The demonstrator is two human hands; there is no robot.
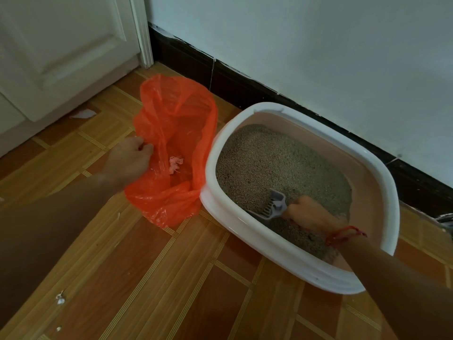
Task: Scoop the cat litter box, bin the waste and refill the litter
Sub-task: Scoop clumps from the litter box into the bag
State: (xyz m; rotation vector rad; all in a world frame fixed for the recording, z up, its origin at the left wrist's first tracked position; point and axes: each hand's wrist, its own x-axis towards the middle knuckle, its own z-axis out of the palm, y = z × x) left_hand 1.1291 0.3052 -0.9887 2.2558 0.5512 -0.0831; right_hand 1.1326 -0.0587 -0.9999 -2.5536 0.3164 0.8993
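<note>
Reaching in from the bottom edge with both forearms, over brown wood-pattern floor. Small white scraps lying on floor at bottom left, well apart from everything else.

Right hand down inside near end of litter box, fingers curled round handle of grey slotted scoop. Red string tied round that wrist. Scoop head tilted, front edge dug into litter close to box's near-left wall. Scoop contents: cannot tell.

Box details: white rolled rim, pinkish inner walls, granular tan-grey litter covering the bottom. Sitting on the floor at an angle to the wall, far corner near the baseboard.

Left hand further out on the left, fingers closed in a pinch on edge of orange plastic bag, holding its mouth open. Bag slumped on the floor, thin and see-through, touching box's left rim. Small pale crumpled wad lying inside bag, just right of left hand.

White paper scrap on floor beyond left hand, near foot of white panelled door. Dark baseboard running behind bag and box, chipped along top edge. Pale wall above it.
</note>
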